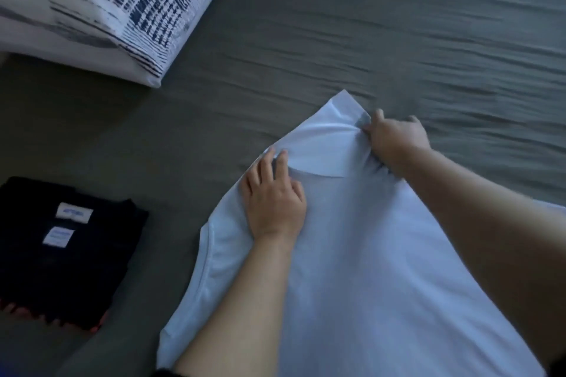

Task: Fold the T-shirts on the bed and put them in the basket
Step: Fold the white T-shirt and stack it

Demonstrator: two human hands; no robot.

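A white T-shirt [361, 254] lies spread on the grey bed sheet [337, 40], collar end away from me. My left hand [274, 196] rests flat on its left shoulder next to the neckline, fingers straight. My right hand [395, 139] grips bunched fabric at the right shoulder, and the cloth puckers under its curled fingers. A folded black T-shirt [70, 257] with two white labels lies at the left on the bed. No basket is in view.
A white pillow [107, 6] with a dark blue grid print lies at the top left. The wrinkled grey sheet stretches across the top and right. Something red [18, 311] peeks out below the black shirt.
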